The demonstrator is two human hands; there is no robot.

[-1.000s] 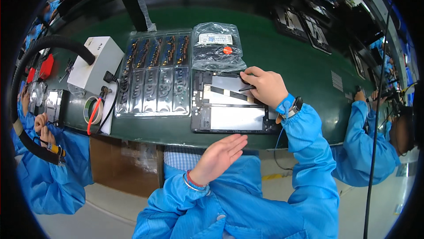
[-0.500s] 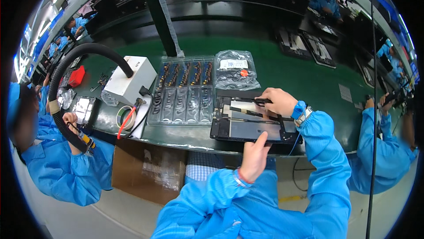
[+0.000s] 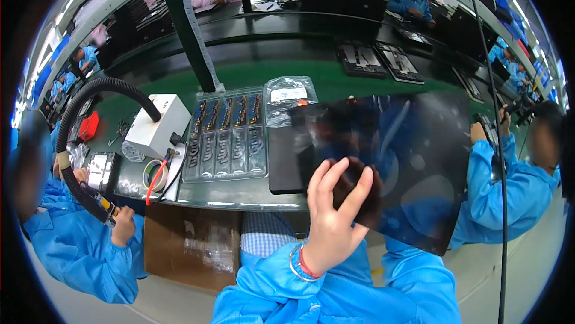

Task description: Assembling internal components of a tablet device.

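Observation:
A large tablet [image 3: 413,162] is raised and tilted above the bench's front edge, its dark glossy screen side toward me, with pale smudges and reflections. My left hand [image 3: 335,213] is open, fingers spread over the lower left of that screen, where their reflection shows. My right hand [image 3: 351,99] is almost wholly hidden behind the tablet; only what looks like a fingertip shows at its top edge, and the right sleeve runs up behind it. Under the tablet's left side a flat black slab [image 3: 284,165] lies on the bench.
Left of the slab lie a clear tray [image 3: 224,135] of small parts and a plastic bag [image 3: 287,93]. Farther left are a white box [image 3: 159,126] with a black hose and a tape roll [image 3: 154,175]. A cardboard box [image 3: 191,243] stands below. Co-workers sit on both sides.
The tablet lay on the bench with its inside showing; now it is lifted and turned, screen toward me. My left hand has spread over it, and my right hand has gone behind it.

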